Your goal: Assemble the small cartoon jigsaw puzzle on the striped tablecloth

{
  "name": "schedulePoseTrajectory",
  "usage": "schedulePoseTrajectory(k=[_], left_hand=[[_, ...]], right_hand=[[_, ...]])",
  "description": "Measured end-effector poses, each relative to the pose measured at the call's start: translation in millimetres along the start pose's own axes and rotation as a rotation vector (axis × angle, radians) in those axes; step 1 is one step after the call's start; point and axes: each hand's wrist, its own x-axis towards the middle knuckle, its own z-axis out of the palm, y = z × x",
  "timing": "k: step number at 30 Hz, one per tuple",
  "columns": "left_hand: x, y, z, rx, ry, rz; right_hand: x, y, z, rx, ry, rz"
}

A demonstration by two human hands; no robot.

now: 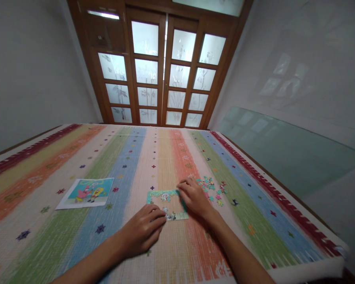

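Note:
A partly joined jigsaw puzzle [182, 216] lies flat in front of me, its border pieces framing a gap where the cloth shows. My left hand [148, 228] rests at its lower left edge, palm down, with the fingers laid loosely over the border. At the upper right corner, my right hand [193, 196] covers part of the border. Its fingers are bent and close together at the tips; whatever they may hold is hidden. Loose jigsaw pieces [207, 182] are scattered just right of my right hand, in turquoise, pink and yellow.
A printed cartoon picture [87, 193] lies flat to the left of the puzzle. Striped cloth [165, 157] covers the wide table. A greenish glass panel [284, 138] leans along the right wall. Wooden doors with frosted panes [162, 71] stand beyond the far edge.

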Motion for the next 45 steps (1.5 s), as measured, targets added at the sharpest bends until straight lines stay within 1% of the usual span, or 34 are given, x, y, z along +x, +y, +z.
schedulePoseTrajectory(k=[2, 3, 5, 7, 9, 17, 22, 27, 35, 41, 45], left_hand=[[0.2, 0.4, -0.3, 0.002, -0.008, -0.005], [0.4, 0.6, -0.7, 0.002, -0.012, -0.007], [1.2, 1.3, -1.7, 0.002, -0.013, -0.005], [2.1, 1.9, -2.8, 0.005, -0.008, -0.004], [2.7, 2.3, -3.4, 0.011, -0.002, 0.0], [1.1, 0.9, -0.9, 0.013, -0.031, -0.009], [1.8, 2.0, -2.3, 0.011, -0.021, 0.0], [3.3, 2.7, -3.5, 0.012, -0.029, -0.006], [1.7, 1.8, -1.5, 0.011, -0.01, -0.007], [2.5, 2.0, -1.6, 0.009, -0.009, -0.005], [1.8, 1.1, -0.6, 0.008, -0.016, -0.007]], right_hand=[[0.3, -13.7, 2.3, 0.097, -0.041, -0.153], [-0.1, -19.5, 3.7, 0.116, -0.06, -0.198], [-1.3, -27.3, 6.6, 0.119, -0.102, -0.25], [-2.7, -30.7, 8.5, 0.101, -0.137, -0.27], [-3.6, -31.6, 8.9, 0.084, -0.153, -0.277], [-4.4, -33.6, 7.2, 0.075, -0.151, -0.29], [-3.0, -37.3, 5.1, 0.047, -0.146, -0.287], [-3.3, -40.4, 3.5, 0.038, -0.181, -0.304], [-5.2, -38.7, 8.4, 0.051, -0.171, -0.274], [-5.0, -41.5, 3.5, 0.031, -0.197, -0.254], [-4.3, -42.4, 1.6, 0.026, -0.167, -0.261]])
